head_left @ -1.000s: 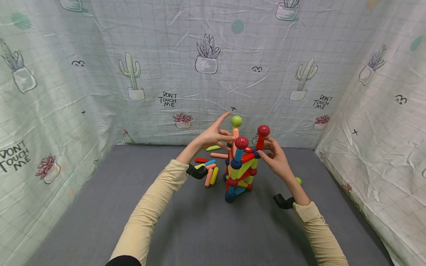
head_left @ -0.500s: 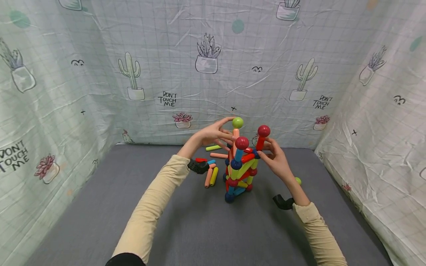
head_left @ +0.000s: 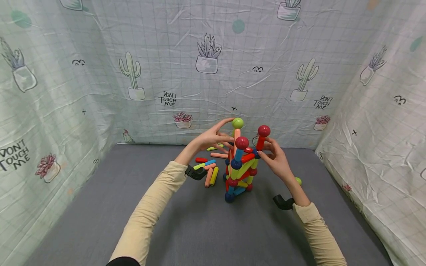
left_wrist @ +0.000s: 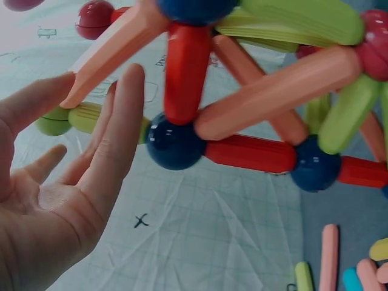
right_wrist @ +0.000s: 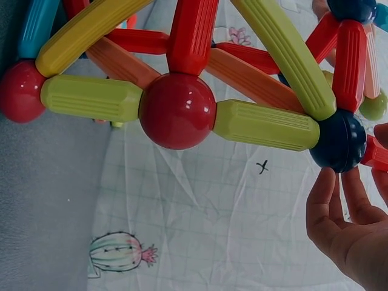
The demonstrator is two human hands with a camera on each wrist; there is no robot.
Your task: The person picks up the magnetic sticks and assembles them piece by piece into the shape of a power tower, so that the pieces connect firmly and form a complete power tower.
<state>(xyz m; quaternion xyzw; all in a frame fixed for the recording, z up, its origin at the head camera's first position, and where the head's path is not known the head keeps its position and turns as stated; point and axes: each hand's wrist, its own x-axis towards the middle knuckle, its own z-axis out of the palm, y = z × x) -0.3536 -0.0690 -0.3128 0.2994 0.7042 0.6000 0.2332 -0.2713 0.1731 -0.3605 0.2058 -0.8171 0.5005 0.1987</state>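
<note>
A tower of magnetic building rods and balls stands on the grey surface. At its upper left, my left hand holds the free upper end of an orange rod. The thumb lies against that end, and another fingertip is at the green ball on top. Fingers pass across the green rod below that ball. My right hand grips the blue ball at the tower's upper right corner. A red rod topped by a red ball rises from it.
Several loose rods lie left of the tower. A loose green ball sits on the grey surface beyond the right forearm. A printed cloth hangs behind and at both sides.
The left index finger came down to the green ball, which shifted slightly right. The orange rod's upper end then moved slightly right. The right hand has stayed in place.
</note>
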